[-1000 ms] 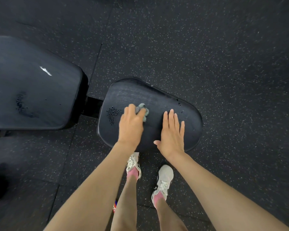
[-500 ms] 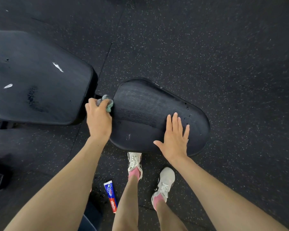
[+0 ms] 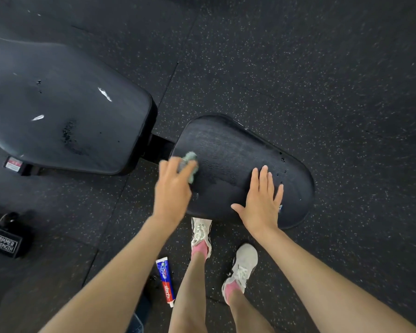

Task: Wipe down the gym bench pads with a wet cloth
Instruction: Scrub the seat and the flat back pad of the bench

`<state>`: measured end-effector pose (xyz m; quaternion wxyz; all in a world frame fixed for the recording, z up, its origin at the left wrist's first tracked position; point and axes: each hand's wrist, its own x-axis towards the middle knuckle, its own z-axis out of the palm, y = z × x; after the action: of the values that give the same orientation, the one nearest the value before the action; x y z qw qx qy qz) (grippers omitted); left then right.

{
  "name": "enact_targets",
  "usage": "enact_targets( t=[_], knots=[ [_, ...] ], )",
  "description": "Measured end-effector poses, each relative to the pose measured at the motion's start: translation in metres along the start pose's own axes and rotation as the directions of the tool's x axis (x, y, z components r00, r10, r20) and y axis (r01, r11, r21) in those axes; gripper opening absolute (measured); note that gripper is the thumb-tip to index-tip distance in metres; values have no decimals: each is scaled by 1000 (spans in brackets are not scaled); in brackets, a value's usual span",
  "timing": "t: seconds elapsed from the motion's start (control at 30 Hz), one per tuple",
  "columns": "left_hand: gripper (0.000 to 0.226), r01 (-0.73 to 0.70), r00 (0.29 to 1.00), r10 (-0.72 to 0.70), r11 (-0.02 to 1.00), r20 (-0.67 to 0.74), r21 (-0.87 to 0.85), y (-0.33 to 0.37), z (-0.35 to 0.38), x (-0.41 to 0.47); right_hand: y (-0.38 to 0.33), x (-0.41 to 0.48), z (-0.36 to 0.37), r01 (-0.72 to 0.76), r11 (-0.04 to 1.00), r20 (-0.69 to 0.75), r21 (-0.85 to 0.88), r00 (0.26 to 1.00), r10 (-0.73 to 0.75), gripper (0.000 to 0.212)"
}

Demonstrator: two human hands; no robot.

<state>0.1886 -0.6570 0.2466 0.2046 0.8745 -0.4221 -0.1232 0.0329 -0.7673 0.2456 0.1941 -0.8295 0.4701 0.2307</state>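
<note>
The left grip (image 3: 174, 188) clutches the cloth (image 3: 189, 157) at the seat pad's (image 3: 228, 147) end by the back pad (image 3: 70, 104), the right grip (image 3: 262, 204) lying released, flat on it; the small wad could skid into the gap (image 3: 160, 143) or miss the far droplets (image 3: 283, 161).

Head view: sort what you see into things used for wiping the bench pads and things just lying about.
In use: green cloth, gripped by left hand; seat pad, right hand flat on it; back pad.
Lying about: toothpaste tube; labelled black block.
</note>
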Motion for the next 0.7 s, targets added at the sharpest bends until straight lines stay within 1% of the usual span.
enact_targets(
  t=[0.07,0.13,0.2,0.3,0.43,0.5,0.57,0.63,0.7],
  knots=[
    [46,166,986,-164,985,-45,50,-16,-9,13,1,0,1,5,1000,-5,6,1000,-5,103],
    [48,253,967,-250,964,-45,86,-25,-10,16,1,0,2,7,1000,-11,13,1000,-7,103],
    [48,269,963,-266,960,-46,83,-19,-4,10,1,0,3,10,1000,-10,25,1000,-10,103],
    [48,283,959,-282,959,-18,18,15,17,-12,3,0,3,23,998,-9,51,1000,-23,103],
    [50,157,987,-156,987,47,-33,56,38,-38,4,0,2,36,997,3,69,999,-36,104],
    [50,135,989,-127,984,73,-116,55,37,-38,4,0,2,38,997,2,66,999,-38,104],
    [50,122,991,-114,983,64,-134,44,27,-35,4,0,1,42,998,4,51,999,-42,103],
    [50,154,988,-154,982,3,-110,27,15,-29,4,0,1,48,998,2,36,999,-48,103],
    [48,265,962,-268,963,-56,-55,7,4,-22,5,0,1,56,998,-3,36,998,-56,102]
  ],
)
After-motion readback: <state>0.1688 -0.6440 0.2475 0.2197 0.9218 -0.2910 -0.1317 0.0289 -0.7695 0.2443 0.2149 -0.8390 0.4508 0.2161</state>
